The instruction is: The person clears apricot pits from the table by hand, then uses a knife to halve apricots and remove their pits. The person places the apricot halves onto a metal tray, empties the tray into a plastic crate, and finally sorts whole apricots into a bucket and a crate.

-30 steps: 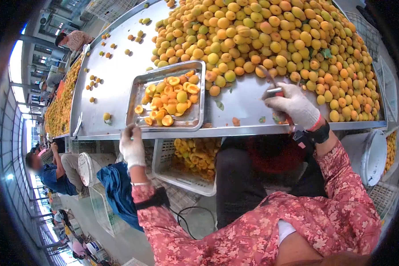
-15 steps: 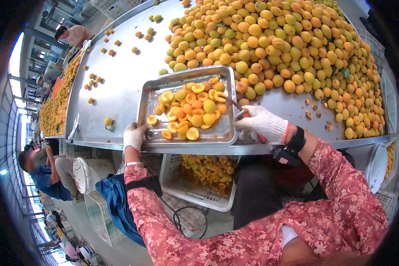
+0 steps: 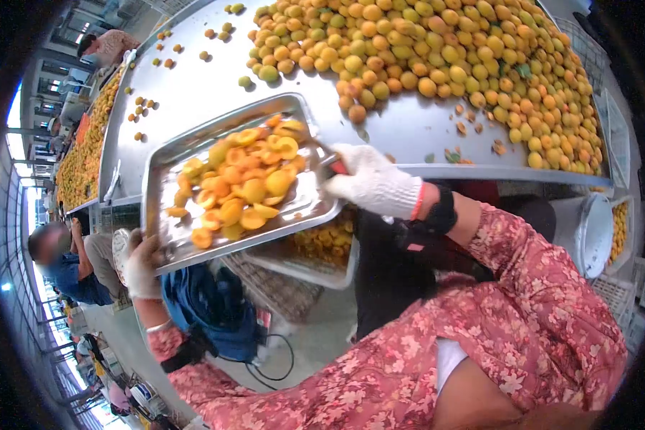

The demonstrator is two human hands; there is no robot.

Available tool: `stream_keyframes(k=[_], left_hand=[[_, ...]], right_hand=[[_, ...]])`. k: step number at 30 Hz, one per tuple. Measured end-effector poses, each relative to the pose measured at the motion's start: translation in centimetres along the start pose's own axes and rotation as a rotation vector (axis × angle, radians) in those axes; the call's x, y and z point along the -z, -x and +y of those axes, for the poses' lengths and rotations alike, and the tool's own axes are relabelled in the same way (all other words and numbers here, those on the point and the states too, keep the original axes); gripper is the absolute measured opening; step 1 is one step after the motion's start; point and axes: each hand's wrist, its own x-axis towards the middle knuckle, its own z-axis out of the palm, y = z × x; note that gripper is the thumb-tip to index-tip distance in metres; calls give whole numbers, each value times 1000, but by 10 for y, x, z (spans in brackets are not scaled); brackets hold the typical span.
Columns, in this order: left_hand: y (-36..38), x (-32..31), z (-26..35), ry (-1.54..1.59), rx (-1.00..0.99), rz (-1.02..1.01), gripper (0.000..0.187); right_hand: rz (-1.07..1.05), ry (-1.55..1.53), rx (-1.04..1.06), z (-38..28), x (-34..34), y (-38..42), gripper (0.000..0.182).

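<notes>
A shallow metal tray [image 3: 304, 215] is tilted and juts past the front edge of the table. Halved apricots [image 3: 233, 183] lie heaped in its middle. My left hand [image 3: 143, 266], in a white glove, grips the tray's near left corner. At the right rim, my gloved right hand [image 3: 376, 180] closes on the tray together with a red-handled tool [image 3: 335, 167]; its blade is blurred and partly hidden. Partly under the tray stands a white crate [image 3: 347, 271] with more apricot halves [image 3: 322, 244] in it.
Whole apricots [image 3: 437, 50] form a large pile on the metal table [image 3: 186, 93]. Fruit scraps lie near its front edge. A white bucket [image 3: 596, 236] stands at right, blue cloth [image 3: 211, 308] hangs at left. A seated person [image 3: 68, 261] and others are at left.
Both hands have moved the tray left and toward me, off the table edge, and tipped it. The view has shifted, and the crate below is now partly covered by the tray.
</notes>
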Motion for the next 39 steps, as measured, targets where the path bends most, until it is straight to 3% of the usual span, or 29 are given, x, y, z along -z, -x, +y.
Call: stream_keyframes(k=[2,6,10,11,12,14,15,16,17,20,22,24,28,29,32,34,36,38,39], left_hand=[[42,13,27,71,71,100,17],[103,68,41,-82,147,92,17],[123,88,42,-100,314,97,15],[120,92,31,-202,271,85,16],[102,122,-7,-433,58,-2,18],[94,99,-4,-520,134,-119,18],[80,99,-9,-898,-110,-274,18],[67,96,-14,-1267,-367,-435,17],[56,90,-25,-1270,-362,-438,17],[24,64,-44,-940,54,-404,18],[3,56,-46,-1397,-542,-515,24],[24,2,3,-843,180,-198,32],[3,-1,0,-982,-7,-274,35],[-9,6,-8,-1174,-201,-332,37],[-15,-2,-6,-1272,-329,-305,40],[6,-24,25,-945,96,-120,41],[15,-38,50,-1058,158,-66,32],[6,-28,31,-1371,-161,-318,24],[13,-29,28,-1614,-190,-368,19]], right_hand=[[-33,4,10,1,-24,20,26],[-135,-105,-160,-2,-70,64,27],[-273,-235,-292,8,-98,100,37],[-309,-250,-412,14,-100,108,35],[-347,-264,-530,4,-95,113,34],[-393,-354,-626,32,-107,115,30],[-428,-443,-722,44,-112,115,26],[-422,-353,-683,48,-112,113,21],[-402,-387,-738,60,-116,114,19],[-416,-423,-769,83,-124,116,17],[-447,-418,-752,90,-127,115,17],[-601,-374,-749,92,-129,115,16],[-609,-477,-837,82,-129,113,13],[-618,-508,-831,83,-130,114,13],[-651,-456,-733,84,-126,113,14],[-622,-476,-766,76,-116,114,15],[-603,-494,-798,73,-111,113,16],[-672,-428,-776,70,-112,116,17],[-737,-396,-721,72,-113,118,16]])
